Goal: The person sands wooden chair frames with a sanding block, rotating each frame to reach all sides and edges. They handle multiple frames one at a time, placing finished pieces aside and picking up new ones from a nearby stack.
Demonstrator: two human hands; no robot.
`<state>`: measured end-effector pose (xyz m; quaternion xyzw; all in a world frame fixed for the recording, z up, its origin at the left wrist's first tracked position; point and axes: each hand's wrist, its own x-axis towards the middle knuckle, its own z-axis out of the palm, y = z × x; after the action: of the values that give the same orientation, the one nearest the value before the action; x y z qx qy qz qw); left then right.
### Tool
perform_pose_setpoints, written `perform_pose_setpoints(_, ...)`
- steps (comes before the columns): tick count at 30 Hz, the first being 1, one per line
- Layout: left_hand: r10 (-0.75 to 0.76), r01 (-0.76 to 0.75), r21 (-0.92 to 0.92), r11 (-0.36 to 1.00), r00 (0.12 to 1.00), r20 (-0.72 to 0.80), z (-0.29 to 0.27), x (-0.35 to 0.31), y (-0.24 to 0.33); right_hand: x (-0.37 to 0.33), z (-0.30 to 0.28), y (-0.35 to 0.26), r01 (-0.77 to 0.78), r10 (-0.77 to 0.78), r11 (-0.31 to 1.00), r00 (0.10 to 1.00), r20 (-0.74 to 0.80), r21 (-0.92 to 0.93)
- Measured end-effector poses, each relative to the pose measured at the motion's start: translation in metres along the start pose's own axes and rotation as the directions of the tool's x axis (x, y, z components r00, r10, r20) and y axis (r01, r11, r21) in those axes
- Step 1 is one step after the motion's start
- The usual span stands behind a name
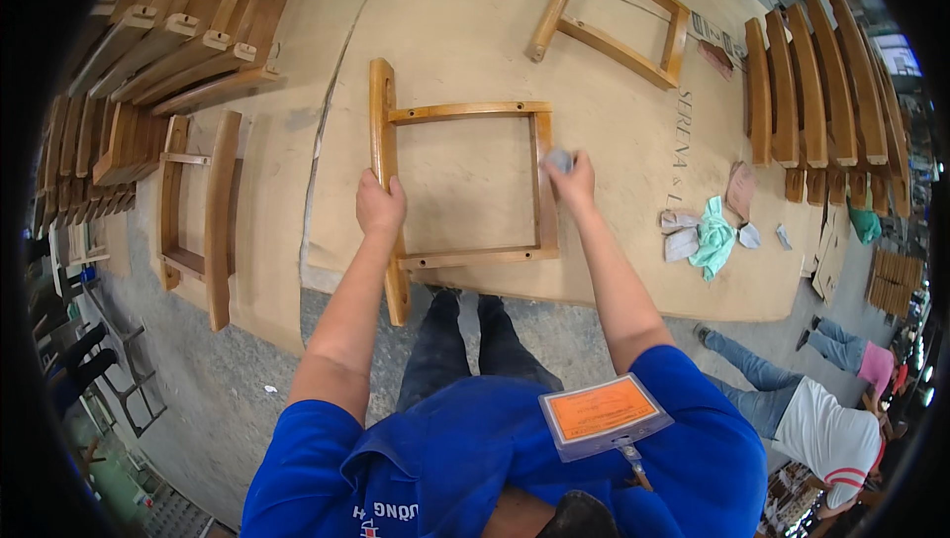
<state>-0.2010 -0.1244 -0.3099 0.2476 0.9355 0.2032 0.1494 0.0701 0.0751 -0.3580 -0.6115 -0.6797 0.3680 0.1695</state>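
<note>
A varnished wooden frame (470, 259) lies on the cardboard-covered work surface in front of me. It has one long rail at the left, two crosspieces with small holes, and a shorter rail at the right. My left hand (381, 203) is closed around the middle of the long left rail. My right hand (574, 182) pinches a small grey piece of sandpaper (560, 160), slightly blurred, against the upper part of the right rail. Its fingertips are partly hidden behind the hand.
A green cloth (713, 238) lies at the right among scraps of abrasive paper (740, 190). Another wooden frame (618, 50) rests at the far right, and one (213, 211) stands at the left. Stacked wooden parts (198, 33) rise at the left, with curved slats (811, 83) at the right. People (826, 429) are nearby.
</note>
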Motion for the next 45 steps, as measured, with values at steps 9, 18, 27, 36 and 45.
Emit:
perform_pose_setpoints(9, 0.012, -0.011, -0.023, 1.000, 1.000, 0.028, 0.001, 0.003, -0.004, 0.018, 0.002, 0.005, 0.074, -0.074, 0.997, 0.997, -0.005, 0.014)
perform_pose_setpoints(18, 0.037, -0.038, -0.025, 0.999, 0.999, -0.024, 0.003, 0.001, -0.006, 0.092, 0.006, -0.041, -0.041, 0.043, 0.999, 0.992, 0.116, -0.024)
perform_pose_setpoints(27, 0.016, -0.016, -0.047, 0.999, 1.000, 0.005, 0.002, 0.001, -0.005, 0.020, -0.007, -0.037, 0.020, 0.003, 0.986, 0.990, 0.139, -0.164)
perform_pose_setpoints(36, 0.023, -0.022, -0.053, 0.998, 1.000, 0.014, 0.001, 0.002, -0.005, 0.033, 0.004, -0.032, 0.055, -0.051, 0.981, 0.998, 0.026, -0.186)
perform_pose_setpoints(45, 0.065, -0.067, -0.046, 0.997, 0.997, -0.044, 0.005, 0.000, -0.008, 0.083, 0.005, -0.050, 0.014, -0.007, 0.994, 0.998, 0.066, -0.104)
